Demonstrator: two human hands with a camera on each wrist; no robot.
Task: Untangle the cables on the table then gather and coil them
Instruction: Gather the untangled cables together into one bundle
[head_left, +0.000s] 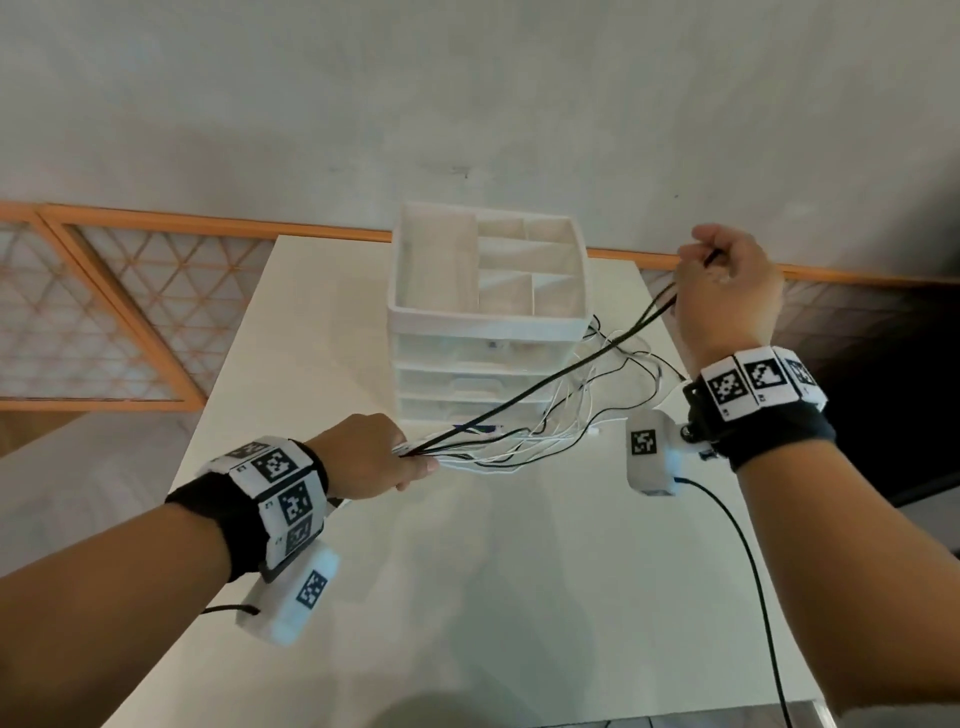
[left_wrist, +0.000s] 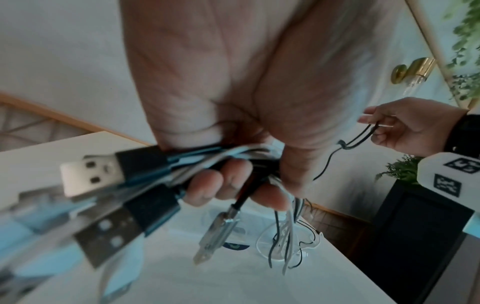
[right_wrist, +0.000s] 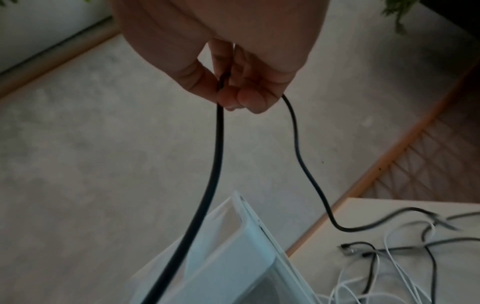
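Black cable (head_left: 550, 382) runs taut, diagonally from left hand (head_left: 371, 457) gripping the bundle up to right hand (head_left: 727, 280) pinching it

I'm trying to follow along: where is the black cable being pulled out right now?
In the head view, the black cable stretches taut from the left hand, low at centre, up past the white drawer organizer to the raised right hand.

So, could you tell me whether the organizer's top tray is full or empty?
Empty: the top tray shows only bare white compartments in the head view.
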